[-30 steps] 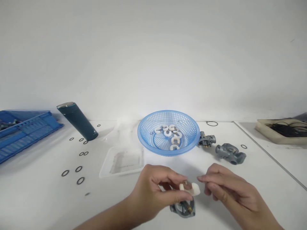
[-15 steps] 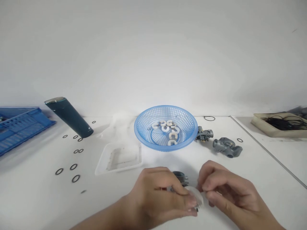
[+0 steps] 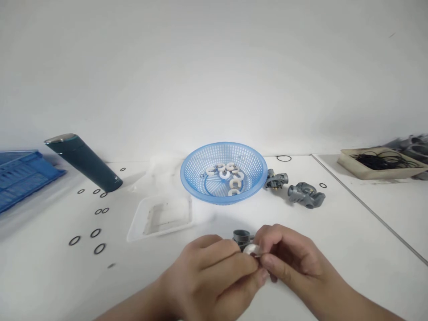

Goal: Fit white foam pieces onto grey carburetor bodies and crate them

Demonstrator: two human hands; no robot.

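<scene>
My left hand (image 3: 214,274) is closed on a small white carburetor float (image 3: 251,250), held low in front of me. The fingers of my right hand (image 3: 296,258) pinch together at the float's right edge; whatever small piece is between them is hidden. Just behind the float stands a grey carburetor body (image 3: 241,236), its round mouth facing up and its lower part covered by my hands. Several similar white U-shaped floats (image 3: 235,183) lie in a blue plastic basket (image 3: 187,186) farther back.
Two grey carburetor bodies (image 3: 306,195) lie right of the basket. A shallow white tray (image 3: 133,227), black rubber rings (image 3: 99,248) and a dark teal flask (image 3: 90,165) are at left. A blue crate (image 3: 30,178) sits far left; a cream tray (image 3: 361,169) holds black rings at right.
My hands have come together, the right one moving left to meet the float. The float is turned and more covered by fingers. The whole view has shifted slightly.
</scene>
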